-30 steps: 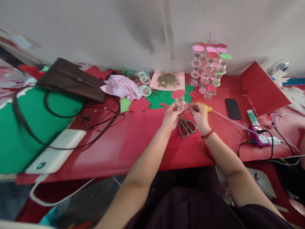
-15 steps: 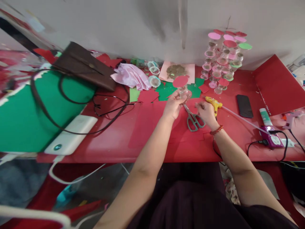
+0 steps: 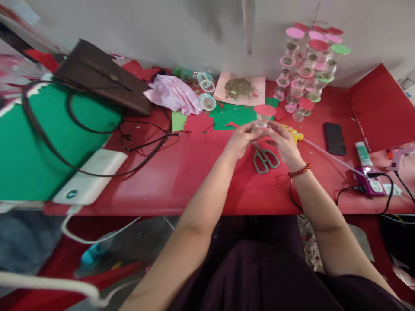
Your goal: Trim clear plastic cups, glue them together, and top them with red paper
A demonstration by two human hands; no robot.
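Note:
Between my two hands is a small clear hourglass-shaped piece (image 3: 261, 121) topped with a red paper disc (image 3: 265, 110), held upright above the table. My left hand (image 3: 242, 139) grips its lower part from the left. The fingers of my right hand (image 3: 281, 140) close on the same lower part from the right. Just below lie scissors (image 3: 265, 160) with grey handles, on red paper sheets (image 3: 201, 166). A yellow glue gun (image 3: 294, 134) rests behind my right hand, partly covered by it.
Similar pieces stand stacked in a tower (image 3: 304, 77) at the back right. A phone (image 3: 335, 138), a glue stick (image 3: 363, 153) and a purple power socket (image 3: 371, 183) are on the right. Sand (image 3: 239, 88) lies on pink paper; a brown bag (image 3: 103, 80) and white power bank (image 3: 90, 176) are left.
My right hand has moved up and left from beside the glue gun to take hold of the hourglass-shaped piece. My left hand has shifted it slightly right. The view has tilted a little.

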